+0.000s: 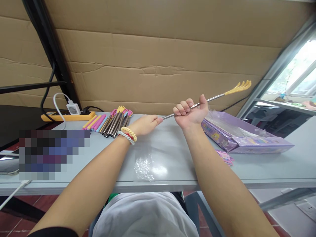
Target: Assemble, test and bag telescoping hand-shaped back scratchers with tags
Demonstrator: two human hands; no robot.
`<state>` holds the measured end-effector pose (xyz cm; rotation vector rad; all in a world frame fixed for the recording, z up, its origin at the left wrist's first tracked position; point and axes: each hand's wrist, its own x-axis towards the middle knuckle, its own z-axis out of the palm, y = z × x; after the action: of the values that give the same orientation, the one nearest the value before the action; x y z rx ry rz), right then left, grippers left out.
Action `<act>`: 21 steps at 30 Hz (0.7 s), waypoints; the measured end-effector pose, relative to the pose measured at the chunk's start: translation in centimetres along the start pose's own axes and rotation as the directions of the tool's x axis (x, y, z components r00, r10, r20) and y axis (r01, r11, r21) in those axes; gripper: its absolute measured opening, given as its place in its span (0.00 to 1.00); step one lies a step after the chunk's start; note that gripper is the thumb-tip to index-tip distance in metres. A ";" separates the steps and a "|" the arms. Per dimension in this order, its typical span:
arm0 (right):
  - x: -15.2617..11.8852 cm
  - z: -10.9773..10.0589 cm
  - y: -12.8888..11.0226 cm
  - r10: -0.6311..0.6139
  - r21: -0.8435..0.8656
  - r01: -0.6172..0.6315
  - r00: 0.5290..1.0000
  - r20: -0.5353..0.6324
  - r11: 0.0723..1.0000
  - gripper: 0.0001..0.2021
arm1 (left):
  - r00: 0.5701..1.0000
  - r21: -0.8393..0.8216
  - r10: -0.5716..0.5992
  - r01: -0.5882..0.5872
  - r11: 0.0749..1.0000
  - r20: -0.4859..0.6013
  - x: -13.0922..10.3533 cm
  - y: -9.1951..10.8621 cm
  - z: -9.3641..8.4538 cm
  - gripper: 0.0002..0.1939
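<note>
A back scratcher (214,98) with a thin silver rod and a yellow claw-shaped head is held at a slant above the table, its head up to the right. My right hand (190,114) has its fingers curled round the middle of the rod, palm up. At the rod's lower end, my left hand (145,125) pinches it; whatever else lies in that palm is hidden. Left of that hand lies a pile of shorter metal back scratchers (115,123) with yellow, pink and blue heads. Beside them are several yellow, pink and blue tubes (95,122).
A purple open box (259,144) with clear plastic inside stands at the right, near small pink cards (225,157). Clear plastic bags (144,168) lie at the table's front edge. At the back left is a yellow power strip (86,117) with a white plug (73,108). Cardboard (160,59) rises behind.
</note>
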<state>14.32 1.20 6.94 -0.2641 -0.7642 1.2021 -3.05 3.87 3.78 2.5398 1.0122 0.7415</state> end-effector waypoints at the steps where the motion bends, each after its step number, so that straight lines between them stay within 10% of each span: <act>1: 0.0 0.1 0.1 -0.006 -0.005 0.006 1.000 -0.001 1.000 0.25 | 0.999 0.030 0.024 -0.023 0.999 -0.040 0.0 -0.1 0.2 0.21; 8: -0.2 0.6 1.6 0.030 -0.074 -0.028 0.999 0.023 0.997 0.24 | 0.972 0.161 0.092 -0.057 0.985 -0.214 0.3 -0.4 1.7 0.10; 21: 0.0 0.0 0.6 0.046 -0.011 -0.045 0.998 0.035 0.999 0.26 | 0.990 0.137 0.067 -0.050 0.989 -0.122 -0.2 0.6 1.2 0.19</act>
<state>13.85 1.44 6.63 -0.2703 -0.7991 1.2489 -2.16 3.20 2.96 2.6762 1.0641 0.8889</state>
